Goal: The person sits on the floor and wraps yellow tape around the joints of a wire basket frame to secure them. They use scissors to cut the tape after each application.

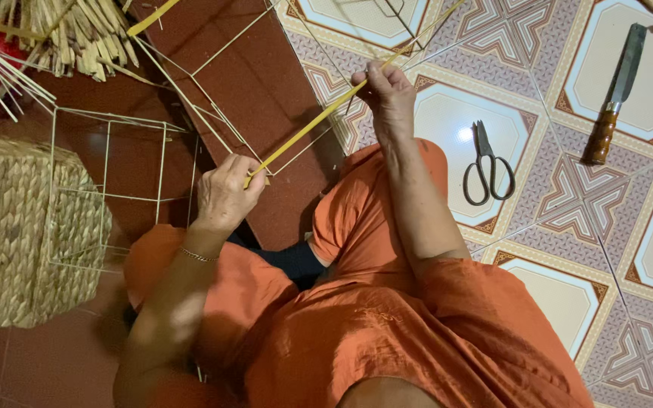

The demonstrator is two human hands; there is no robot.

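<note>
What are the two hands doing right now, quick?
Left hand: closed, gripping the lower end of the yellow strip.
Right hand: closed, pinching the same strip higher up, beside the wire frame.

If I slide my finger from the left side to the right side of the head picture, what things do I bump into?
Woven basket → wire frame → left hand → right hand → scissors → wooden-handled knife.

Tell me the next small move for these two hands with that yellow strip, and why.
Probably wrap the yellow strip around the wire frame rod. The left hand pinches its lower end beside the frame and the right hand holds it taut higher up, so it looks stretched ready to wind.
</note>
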